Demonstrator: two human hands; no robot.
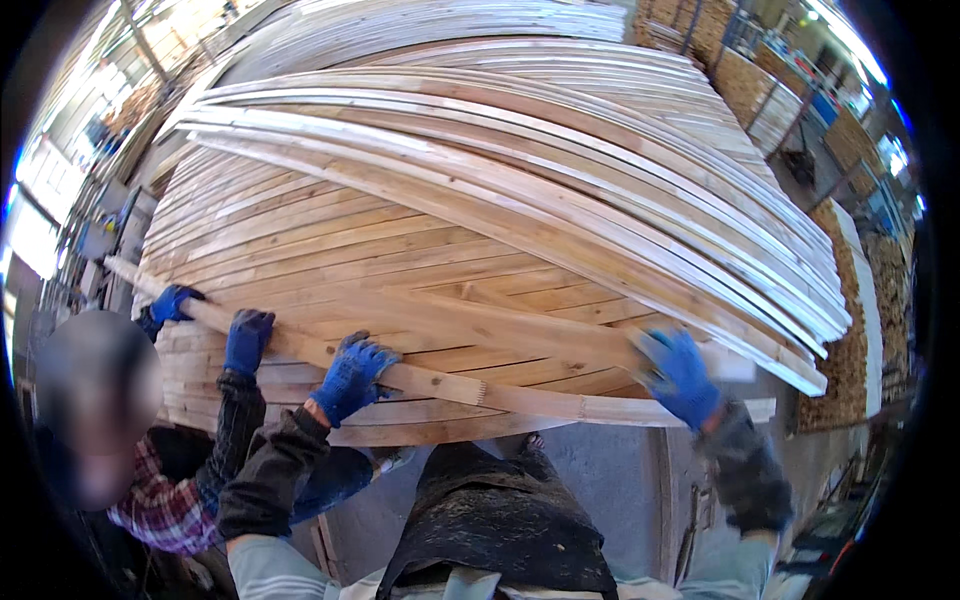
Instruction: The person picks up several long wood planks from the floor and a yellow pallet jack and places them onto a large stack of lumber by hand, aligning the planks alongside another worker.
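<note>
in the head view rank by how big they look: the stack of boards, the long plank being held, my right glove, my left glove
1. stack of boards, fills most of the view
2. long plank, spanning the stack's near edge
3. right hand and left hand in blue gloves: about alike; the right is motion-blurred, so no ranking between them

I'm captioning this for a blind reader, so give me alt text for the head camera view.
Two blue-gloved hands, left hand and right hand, grip a long plank lying across the near edge of a tall lumber stack. A co-worker at lower left, also in blue gloves, holds the plank's far end.
</note>
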